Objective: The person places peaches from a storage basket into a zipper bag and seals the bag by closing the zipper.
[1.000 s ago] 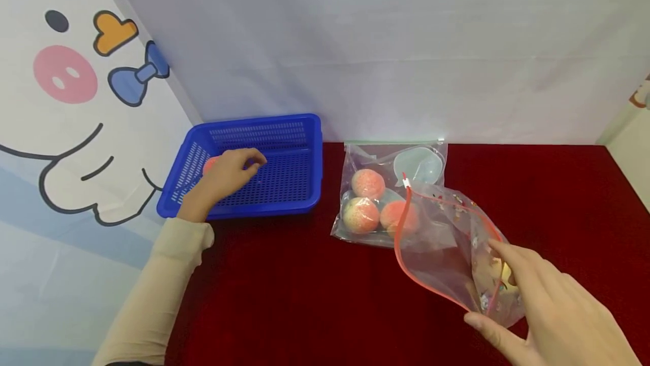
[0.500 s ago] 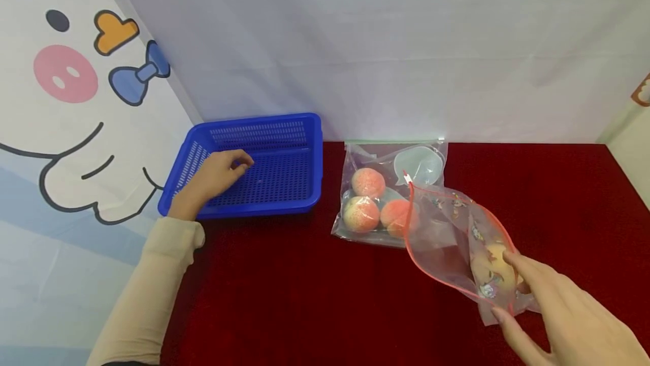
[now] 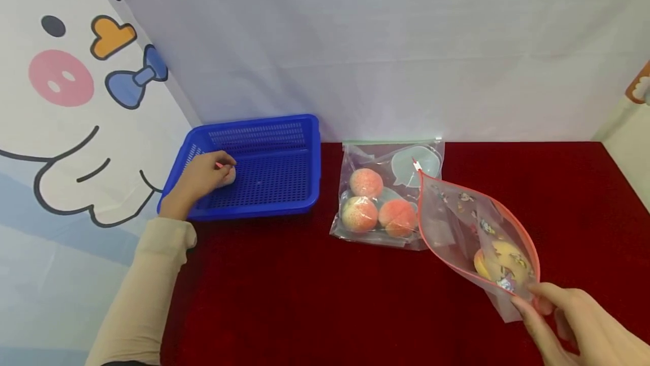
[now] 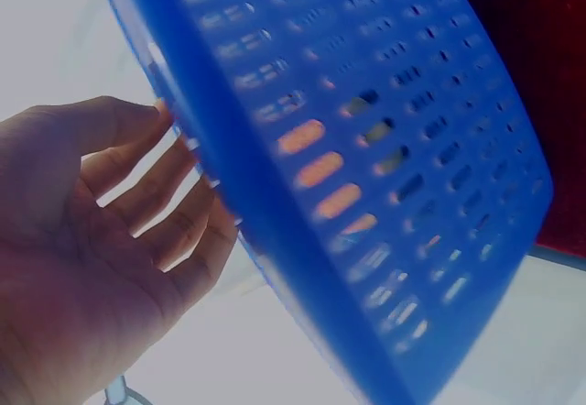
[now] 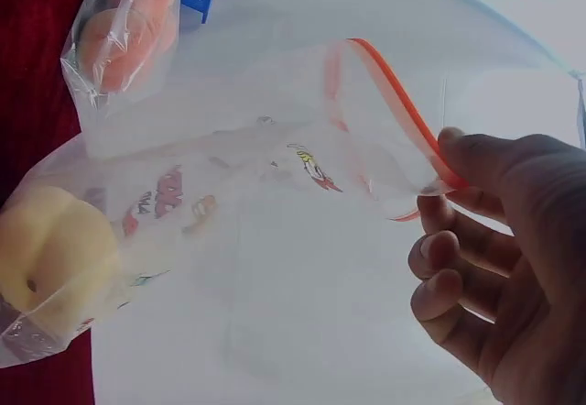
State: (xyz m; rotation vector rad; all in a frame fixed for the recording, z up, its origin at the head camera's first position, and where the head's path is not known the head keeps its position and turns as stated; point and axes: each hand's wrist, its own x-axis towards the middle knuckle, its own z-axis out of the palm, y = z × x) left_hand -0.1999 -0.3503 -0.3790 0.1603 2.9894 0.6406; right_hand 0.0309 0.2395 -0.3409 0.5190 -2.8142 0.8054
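Note:
In the head view, my left hand (image 3: 203, 174) reaches over the left side of the blue basket (image 3: 264, 208), its fingers loosely bent. A pink-and-pale peach (image 3: 229, 177) lies just under its fingertips, partly hidden; in the left wrist view the peach (image 4: 320, 169) shows through the basket slots, apart from the visible fingers. My right hand (image 3: 579, 321) pinches the edge of a clear zip bag (image 3: 452, 225) with a red-orange rim and cartoon prints, whose mouth gapes toward the left. Inside it lies yellowish fruit; a yellow peach (image 5: 55, 249) shows in the right wrist view.
Between basket and zip bag lies another clear slider bag (image 3: 350, 157) with three peaches inside; the red-rimmed bag overlaps its right side. Dark red cloth (image 3: 304, 298) covers the table. A pale wall (image 3: 381, 44) stands behind, and a cartoon-printed panel (image 3: 51, 129) at left.
My left hand has shifted left within the basket, so the peach now shows at its right. The right hand has moved right and down, pulling the bag's mouth wider; its fingers now pinch the rim.

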